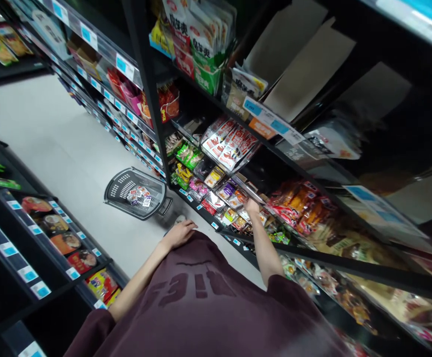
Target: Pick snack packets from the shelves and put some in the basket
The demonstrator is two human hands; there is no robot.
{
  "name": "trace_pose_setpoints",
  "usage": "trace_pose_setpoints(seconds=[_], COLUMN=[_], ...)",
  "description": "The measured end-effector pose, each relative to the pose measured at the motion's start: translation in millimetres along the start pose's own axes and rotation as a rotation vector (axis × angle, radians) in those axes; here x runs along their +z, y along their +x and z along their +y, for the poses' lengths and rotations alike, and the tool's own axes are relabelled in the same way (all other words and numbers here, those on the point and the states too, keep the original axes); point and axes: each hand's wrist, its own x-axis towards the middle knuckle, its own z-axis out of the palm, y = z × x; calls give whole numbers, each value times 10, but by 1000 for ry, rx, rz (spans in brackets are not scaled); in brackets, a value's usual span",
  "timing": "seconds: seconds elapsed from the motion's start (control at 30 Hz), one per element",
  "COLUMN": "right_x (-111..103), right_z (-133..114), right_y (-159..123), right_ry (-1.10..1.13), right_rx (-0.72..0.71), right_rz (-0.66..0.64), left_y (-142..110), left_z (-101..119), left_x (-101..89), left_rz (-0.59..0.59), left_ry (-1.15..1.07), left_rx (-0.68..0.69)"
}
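My left hand (181, 233) lies flat on my leg near the hem of my dark shirt, its fingers stretched out and holding nothing. With my right arm extended, my right hand (252, 206) reaches into a low shelf compartment among small snack packets (237, 198). Its fingertips are hidden among the packets, so a grip cannot be made out. Beside it are purple-and-white packets (227, 190) and yellow-and-white packets (214, 176). On the floor ahead stands a dark grey shopping basket (121, 186) with several small white-and-red packets (140, 196) inside.
Above my right hand, a shelf carries red-and-white packets (230, 144) and hanging price labels (273, 120). Orange-and-red snack bags (301, 206) lie to the right. A black shelf post (147, 84) rises ahead. Another rack with bowl-shaped packages (65, 243) borders the aisle floor (70, 144) on the left.
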Motion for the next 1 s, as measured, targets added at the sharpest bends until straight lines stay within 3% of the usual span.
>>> trace_pose_setpoints(seconds=[0.2, 0.53, 0.8, 0.9, 1.0], right_x=[-32, -27, -31, -24, -3], right_z=[63, -241, -306, -378, -513], right_y=[-29, -154, -244, -338, -504], right_ry=[-46, -125, -193, -176, -45], right_rx=[2, -168, -118, -120, -126], right_rz=[-27, 5, 6, 89, 315], left_y=[-17, -115, -283, -373, -455], left_z=[97, 167, 169, 135, 59], left_x=[92, 75, 27, 12, -5], left_rz=[-68, -83, -65, -57, -49], left_ry=[35, 136, 146, 128, 89], left_rx=[0, -55, -105, -134, -151])
